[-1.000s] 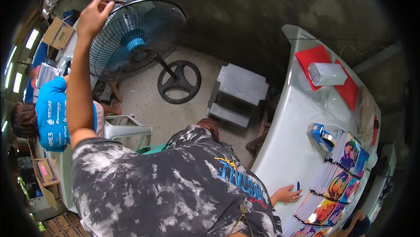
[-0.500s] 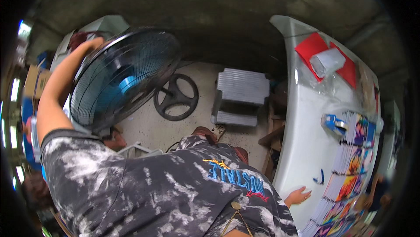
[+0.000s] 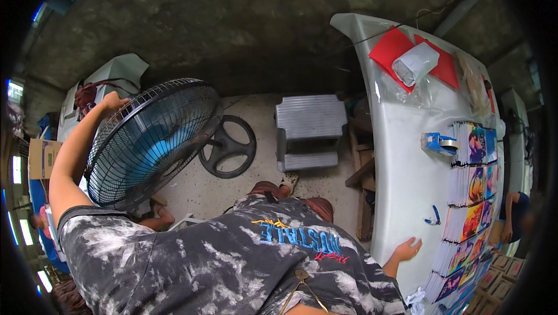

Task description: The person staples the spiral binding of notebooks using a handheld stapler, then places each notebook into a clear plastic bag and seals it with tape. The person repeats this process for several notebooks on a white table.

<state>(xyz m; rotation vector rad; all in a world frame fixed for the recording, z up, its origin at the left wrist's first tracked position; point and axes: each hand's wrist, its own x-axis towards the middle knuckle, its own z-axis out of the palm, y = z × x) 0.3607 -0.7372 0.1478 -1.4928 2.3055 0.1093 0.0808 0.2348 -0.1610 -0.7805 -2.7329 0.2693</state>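
Note:
At the left stands a black pedestal fan (image 3: 154, 151) with a round wire guard and blue blades; its round base (image 3: 224, 151) rests on the floor. My left hand (image 3: 114, 102) is closed on the upper rim of the guard, the arm stretched out. Some of its fingers are hidden at the wire. On the right, my right hand (image 3: 408, 249) lies with fingers outstretched on a white-topped table (image 3: 401, 187), holding nothing. Beyond it lie small blue-handled snips (image 3: 433, 216) and rows of colourful printed booklets (image 3: 468, 187). A blue tape dispenser (image 3: 439, 144) sits beside the booklets.
A grey two-step stool (image 3: 311, 123) stands on the floor ahead. Red sheets (image 3: 389, 53) and a clear plastic-wrapped roll (image 3: 415, 63) lie at the table's far end. At far left is a cardboard box (image 3: 43, 158); another person (image 3: 512, 216) is beyond the table.
My view has shifted. The fan head and my left hand on it have come somewhat nearer to me. My right hand stays on the tabletop.

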